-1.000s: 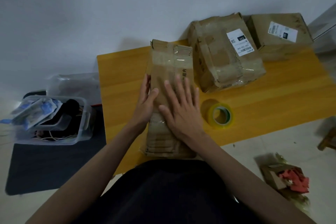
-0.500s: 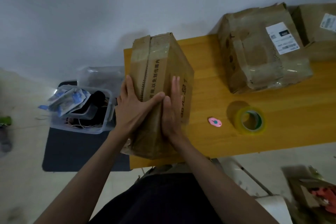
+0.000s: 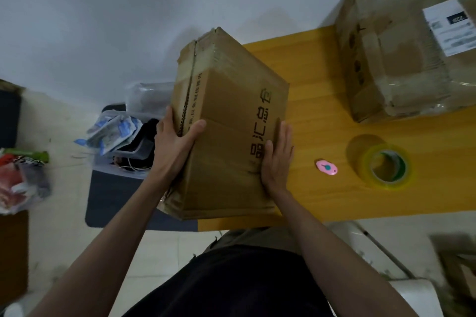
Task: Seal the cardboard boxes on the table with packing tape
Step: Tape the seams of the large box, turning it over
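A tall brown cardboard box (image 3: 226, 116) with printed black characters is tilted over the left end of the yellow table (image 3: 316, 100). My left hand (image 3: 175, 144) grips its left edge, thumb on the front face beside the taped seam. My right hand (image 3: 278, 159) presses flat against its right side. A roll of clear packing tape (image 3: 386, 168) lies on the table to the right. A larger taped box (image 3: 404, 59) with a white label stands at the back right.
A small pink cutter (image 3: 326, 167) lies between the held box and the tape roll. A clear plastic bin (image 3: 121, 147) of packets and cables sits on a dark mat on the floor at left. Bags lie at the far left; a white wall is behind.
The box has gone from lying flat under my palms to being lifted and turned between both hands, shifting left over the table's end. The pink cutter came into sight.
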`<control>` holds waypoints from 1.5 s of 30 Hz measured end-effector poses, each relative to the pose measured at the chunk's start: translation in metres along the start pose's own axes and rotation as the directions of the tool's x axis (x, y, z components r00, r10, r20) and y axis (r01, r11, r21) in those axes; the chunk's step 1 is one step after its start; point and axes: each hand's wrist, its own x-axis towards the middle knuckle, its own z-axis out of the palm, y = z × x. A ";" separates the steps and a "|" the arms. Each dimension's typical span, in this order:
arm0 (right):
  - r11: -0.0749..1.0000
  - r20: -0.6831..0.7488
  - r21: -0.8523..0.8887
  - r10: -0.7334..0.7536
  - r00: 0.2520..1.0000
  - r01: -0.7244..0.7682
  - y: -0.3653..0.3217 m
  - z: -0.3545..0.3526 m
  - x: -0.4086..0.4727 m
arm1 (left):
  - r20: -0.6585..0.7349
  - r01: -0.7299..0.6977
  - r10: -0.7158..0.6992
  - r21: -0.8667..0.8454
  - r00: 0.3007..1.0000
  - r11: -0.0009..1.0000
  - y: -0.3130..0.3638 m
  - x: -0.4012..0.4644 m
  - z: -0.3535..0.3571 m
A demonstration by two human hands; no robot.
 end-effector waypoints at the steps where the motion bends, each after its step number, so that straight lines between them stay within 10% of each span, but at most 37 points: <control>1: 0.995 0.002 0.051 0.091 0.996 -0.091 0.006 -0.003 0.001 | 0.000 -0.007 0.007 -0.014 1.000 1.000 -0.001 0.002 0.001; 10: 0.727 0.506 0.419 0.310 0.804 -0.544 -0.024 -0.078 0.000 | 0.201 0.155 -0.052 -0.542 0.978 0.826 -0.032 0.008 -0.002; 17: 0.938 0.431 0.239 0.128 0.893 -0.250 -0.056 -0.183 0.022 | 0.419 0.410 -0.123 -0.712 0.899 0.570 -0.019 -0.006 0.063; 27: 0.892 0.085 -0.369 -0.249 0.965 0.263 -0.147 -0.209 0.022 | 0.592 0.456 -0.106 -0.481 0.799 0.749 -0.004 0.020 0.154; 34: 0.759 0.119 -0.595 -0.241 0.963 0.264 -0.145 -0.160 0.001 | 0.459 0.352 -0.211 -0.247 0.863 0.903 0.007 0.032 0.137; 38: 0.655 0.157 -0.699 -0.250 0.955 0.286 -0.145 -0.140 -0.006 | -0.001 -0.051 0.055 -0.393 0.998 0.918 0.050 0.023 0.099; 40: 0.637 0.145 -0.720 -0.251 0.957 0.276 -0.147 -0.135 -0.004 | -0.242 -0.396 0.329 -0.329 0.913 0.857 0.084 0.027 0.075; 45: 0.598 0.160 -0.750 -0.251 0.955 0.283 -0.154 -0.124 0.000 | 0.128 -0.789 0.788 0.247 0.602 0.562 0.186 0.074 0.068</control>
